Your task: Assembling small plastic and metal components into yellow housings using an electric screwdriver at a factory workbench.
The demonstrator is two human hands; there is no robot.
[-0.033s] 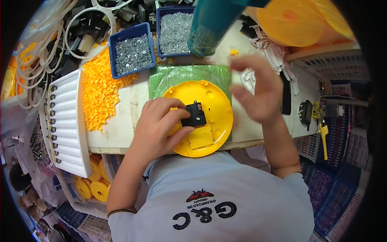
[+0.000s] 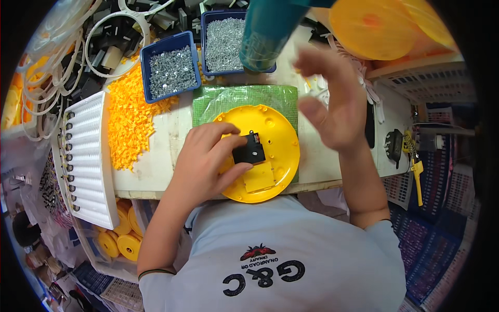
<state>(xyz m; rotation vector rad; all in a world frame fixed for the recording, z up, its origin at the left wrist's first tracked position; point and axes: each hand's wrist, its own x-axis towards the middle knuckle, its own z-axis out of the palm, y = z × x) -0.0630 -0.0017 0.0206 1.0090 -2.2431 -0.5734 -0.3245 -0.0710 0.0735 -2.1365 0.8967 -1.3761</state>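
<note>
A round yellow plastic cover (image 2: 283, 171) lies on a green mat (image 2: 208, 96) at the table's front edge, with its ribbed inner side up. On it sits a small black plastic box (image 2: 248, 151), above a yellow rectangular flap (image 2: 259, 178). My left hand (image 2: 205, 158) grips the box at its left side, thumb below and index finger on top. My right hand (image 2: 338, 106) is raised to the right of the cover, slightly blurred, holding nothing, thumb and fingers apart. Close to its fingertips hangs a teal cylindrical tool (image 2: 267, 36), its tip blurred and over the mat's far side.
Two blue bins (image 2: 171, 70) of small metal parts stand at the back. Left of them spreads a heap of small yellow pieces (image 2: 125, 119), beside a white ridged tray (image 2: 88, 156). White straps (image 2: 371, 93) and a black flat object (image 2: 369, 127) lie right.
My right hand has risen slightly, and the teal tool has shifted a little left. My left hand stays on the black box.
</note>
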